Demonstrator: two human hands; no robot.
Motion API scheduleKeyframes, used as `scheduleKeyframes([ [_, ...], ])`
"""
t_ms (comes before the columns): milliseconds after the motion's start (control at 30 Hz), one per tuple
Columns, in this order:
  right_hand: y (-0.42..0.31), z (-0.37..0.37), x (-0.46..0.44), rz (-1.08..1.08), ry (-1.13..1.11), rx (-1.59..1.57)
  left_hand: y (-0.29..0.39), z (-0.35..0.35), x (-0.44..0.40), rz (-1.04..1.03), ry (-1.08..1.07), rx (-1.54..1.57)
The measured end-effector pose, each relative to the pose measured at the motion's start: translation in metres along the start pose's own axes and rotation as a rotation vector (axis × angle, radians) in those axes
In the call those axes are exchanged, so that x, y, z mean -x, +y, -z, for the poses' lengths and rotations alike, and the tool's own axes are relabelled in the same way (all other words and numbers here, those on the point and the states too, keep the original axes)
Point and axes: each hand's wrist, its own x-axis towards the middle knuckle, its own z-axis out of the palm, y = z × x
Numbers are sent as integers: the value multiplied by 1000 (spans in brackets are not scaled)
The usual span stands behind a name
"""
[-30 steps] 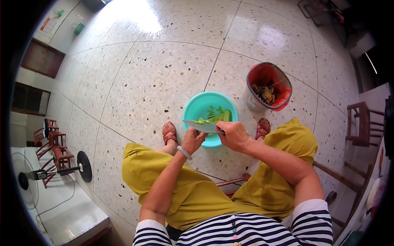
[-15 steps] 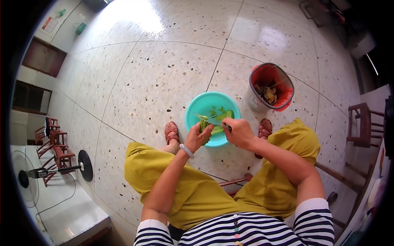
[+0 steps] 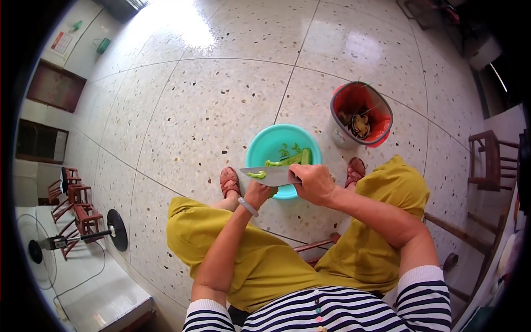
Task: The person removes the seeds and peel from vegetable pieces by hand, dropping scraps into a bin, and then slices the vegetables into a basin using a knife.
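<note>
A broad-bladed kitchen knife (image 3: 276, 176) is gripped by its handle in my right hand (image 3: 314, 183). Its flat blade lies across above my left hand, with a strip of green peel (image 3: 255, 175) stuck on it. My left hand (image 3: 258, 195) is closed around a green vegetable (image 3: 273, 192), mostly hidden by the blade and fingers. Both hands are over the near edge of a turquoise basin (image 3: 255, 145). Inside the basin, long green vegetable pieces (image 3: 306, 155) lie beside small green peelings (image 3: 284, 151).
A bin (image 3: 344, 136) lined with a red bag, holding scraps, stands beyond my right foot. My sandalled feet (image 3: 229, 181) flank the basin on the speckled tile floor. A fan (image 3: 58, 242) and small wooden chairs (image 3: 86, 216) are at left, another chair (image 3: 487, 160) at right.
The knife has swung left and its blade has turned flat, now showing a peel strip on it. My left hand has moved slightly left and toward me with the vegetable.
</note>
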Motion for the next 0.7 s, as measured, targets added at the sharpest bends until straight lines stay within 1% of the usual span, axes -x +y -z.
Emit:
scheduleKeyframes([
  [33,0,-1,0,2,2,-2,-4,-2,0,-92,11,-152],
  [67,1,-1,0,-1,-1,-3,-7,-3,1,-132,-3,-232],
  [133,2,-1,0,-6,-6,-6,11,8,-3,-66,-38,-141],
  [167,2,-2,0,-11,-12,-2,21,15,-4,42,-59,31],
  [233,5,-3,2,-22,-25,6,24,16,-2,142,-52,244],
  [267,6,-4,3,-22,-25,4,25,15,-2,136,-24,284],
  [333,7,-5,3,-22,-22,0,40,19,-7,254,5,432],
  [400,10,-6,3,-42,-42,11,61,26,-10,504,6,650],
  [533,16,-9,7,-74,-71,-14,65,28,-11,613,-66,525],
  [600,29,-15,10,-127,-113,43,72,33,-13,665,-104,466],
  [700,63,-26,26,-266,-191,155,104,39,-25,538,-83,576],
])
